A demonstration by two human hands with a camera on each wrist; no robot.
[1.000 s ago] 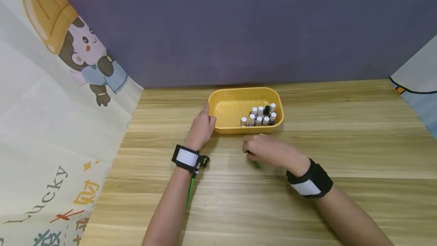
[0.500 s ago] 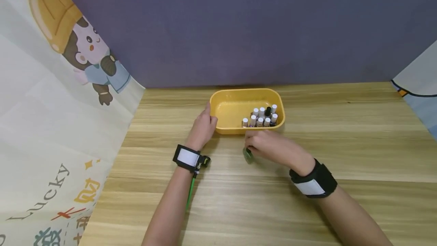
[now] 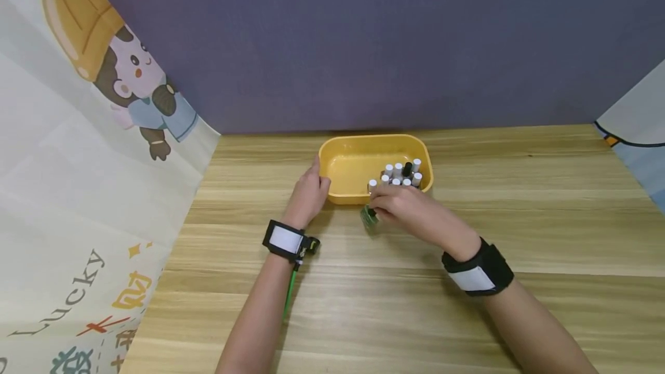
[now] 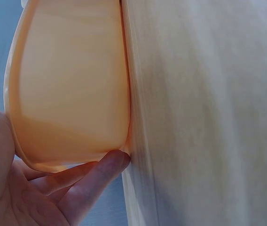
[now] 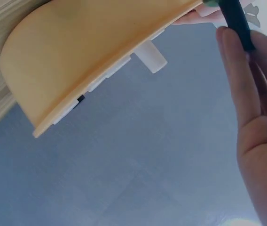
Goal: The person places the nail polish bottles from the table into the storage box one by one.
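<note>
A yellow plastic bin [image 3: 353, 198] stands at the back of the table, with several white-capped nail polish bottles [image 3: 385, 179] and a black-capped one [image 3: 407, 168] grouped at its right end. My left hand [image 3: 307, 195] grips the bin's left end; in the left wrist view the thumb is at the rim and the fingers [image 4: 98, 174] lie against the outside. With my right hand [image 3: 407, 208] I pinch a green nail polish bottle [image 3: 369, 216] by its dark cap [image 5: 237, 21]. This bottle is held above the table, just in front of the bin's near wall.
A dark blue-grey panel [image 3: 363, 45] rises right behind the bin. To the left hangs a white cloth [image 3: 62, 189] printed with a cartoon figure. Wood-grain tabletop [image 3: 545, 206] extends on both sides and in front.
My right hand has moved up and toward the bin, bringing the green nail polish bottle off the table area nearer the near wall. The left hand stays on the bin.
</note>
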